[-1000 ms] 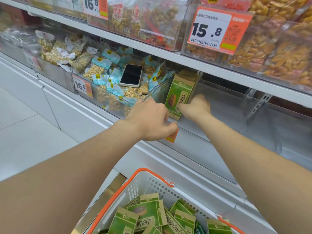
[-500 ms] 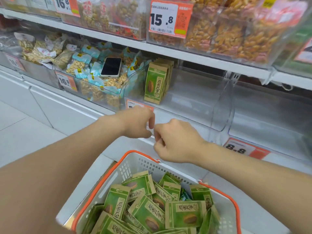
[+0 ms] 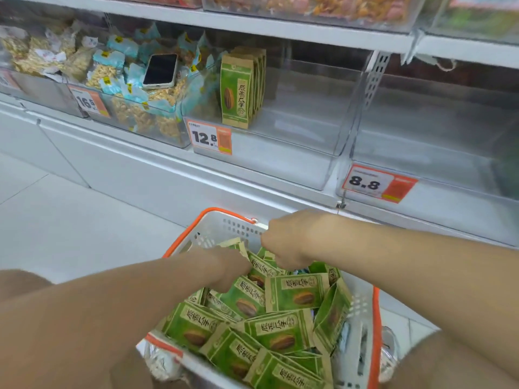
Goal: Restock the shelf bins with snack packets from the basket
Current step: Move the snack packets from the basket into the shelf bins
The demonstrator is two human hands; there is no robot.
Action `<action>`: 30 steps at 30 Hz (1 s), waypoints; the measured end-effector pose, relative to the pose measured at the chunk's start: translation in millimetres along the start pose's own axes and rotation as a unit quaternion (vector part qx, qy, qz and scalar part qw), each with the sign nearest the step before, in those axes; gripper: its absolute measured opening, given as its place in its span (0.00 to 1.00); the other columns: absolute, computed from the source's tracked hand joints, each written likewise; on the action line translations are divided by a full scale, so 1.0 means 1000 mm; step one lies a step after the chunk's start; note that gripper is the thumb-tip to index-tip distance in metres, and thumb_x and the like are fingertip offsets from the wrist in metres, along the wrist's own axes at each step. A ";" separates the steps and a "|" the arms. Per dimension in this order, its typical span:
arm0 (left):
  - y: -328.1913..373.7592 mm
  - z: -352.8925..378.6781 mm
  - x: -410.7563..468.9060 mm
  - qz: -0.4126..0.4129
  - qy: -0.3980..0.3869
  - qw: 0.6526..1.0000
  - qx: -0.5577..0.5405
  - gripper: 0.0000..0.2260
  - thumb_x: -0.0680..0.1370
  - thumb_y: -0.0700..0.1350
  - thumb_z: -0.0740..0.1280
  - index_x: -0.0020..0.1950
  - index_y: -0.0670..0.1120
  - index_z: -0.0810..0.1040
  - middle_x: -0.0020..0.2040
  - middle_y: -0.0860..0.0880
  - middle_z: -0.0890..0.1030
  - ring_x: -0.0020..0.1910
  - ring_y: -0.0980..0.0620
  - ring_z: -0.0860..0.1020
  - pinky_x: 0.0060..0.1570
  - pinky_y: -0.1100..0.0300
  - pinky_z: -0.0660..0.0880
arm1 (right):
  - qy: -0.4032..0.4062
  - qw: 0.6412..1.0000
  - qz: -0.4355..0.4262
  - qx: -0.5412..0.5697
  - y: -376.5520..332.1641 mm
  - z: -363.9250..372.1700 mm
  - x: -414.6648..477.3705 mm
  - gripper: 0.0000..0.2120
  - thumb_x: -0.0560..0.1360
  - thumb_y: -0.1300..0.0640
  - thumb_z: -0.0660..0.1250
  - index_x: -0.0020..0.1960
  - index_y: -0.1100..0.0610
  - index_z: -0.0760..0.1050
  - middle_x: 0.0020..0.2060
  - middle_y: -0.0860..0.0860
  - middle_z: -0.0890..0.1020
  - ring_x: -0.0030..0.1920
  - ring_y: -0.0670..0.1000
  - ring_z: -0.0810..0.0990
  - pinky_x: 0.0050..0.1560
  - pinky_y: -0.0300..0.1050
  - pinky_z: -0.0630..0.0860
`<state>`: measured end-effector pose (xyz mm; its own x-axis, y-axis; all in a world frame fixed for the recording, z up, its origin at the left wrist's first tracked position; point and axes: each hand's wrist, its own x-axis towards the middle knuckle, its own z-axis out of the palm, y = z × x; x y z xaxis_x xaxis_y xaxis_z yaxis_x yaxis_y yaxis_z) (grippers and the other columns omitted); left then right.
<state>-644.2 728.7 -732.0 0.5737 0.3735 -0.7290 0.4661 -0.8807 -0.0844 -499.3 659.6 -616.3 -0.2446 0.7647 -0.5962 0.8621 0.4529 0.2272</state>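
Observation:
A white basket with an orange rim (image 3: 224, 224) stands below me, heaped with green snack packets (image 3: 280, 335). My left hand (image 3: 224, 265) reaches into the far left of the heap, and its curled fingers grip a green packet whose top edge sticks up behind the hand. My right hand (image 3: 286, 242) hovers just to the right of it, curled over the packets by the basket's far rim; its fingertips are hidden. On the shelf, a clear bin (image 3: 280, 167) tagged 12.8 holds a short upright row of the same green packets (image 3: 238, 88) at its left end.
A phone (image 3: 160, 71) lies on blue-and-clear nut packets (image 3: 134, 108) in the bin to the left, tagged 16.5. To the right stands a clear bin (image 3: 449, 153) tagged 8.8 (image 3: 376, 183). A higher shelf (image 3: 280, 30) carries more snack bins. White floor lies on the left.
Both hands have left the shelf bin and come down into the basket. My view has tilted down, so more of the basket shows.

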 end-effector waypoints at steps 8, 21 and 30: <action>0.022 0.019 0.009 -0.024 0.014 0.997 0.069 0.27 0.81 0.41 0.69 0.78 0.47 0.65 0.73 0.41 0.69 0.73 0.36 0.64 0.73 0.34 0.61 | 0.031 0.999 -0.021 0.022 -0.002 -0.002 -0.003 0.08 0.81 0.58 0.60 0.54 0.56 0.77 0.41 0.52 0.76 0.33 0.50 0.74 0.28 0.42 0.66; -0.010 -0.026 -0.010 0.016 0.046 0.989 -0.142 0.10 0.79 0.37 0.67 0.58 0.48 0.74 0.52 0.52 0.77 0.53 0.46 0.77 0.54 0.51 0.77 | 0.036 0.994 -0.003 0.098 0.005 -0.009 -0.003 0.13 0.80 0.60 0.59 0.37 0.56 0.70 0.36 0.53 0.74 0.32 0.53 0.74 0.32 0.44 0.71; -0.044 -0.107 -0.064 0.083 0.190 0.922 -0.327 0.11 0.77 0.42 0.77 0.47 0.52 0.75 0.43 0.56 0.84 0.31 0.63 0.75 0.34 0.66 0.71 | 0.054 0.970 0.005 0.236 0.034 -0.009 -0.012 0.19 0.81 0.44 0.66 0.63 0.58 0.77 0.42 0.50 0.82 0.46 0.54 0.79 0.44 0.46 0.74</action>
<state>-629.4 774.2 -609.1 0.8099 0.4349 -0.3935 0.5863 -0.6166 0.5254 -470.7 669.8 -594.3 -0.2588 0.8230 -0.5057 0.9655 0.2044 -0.1615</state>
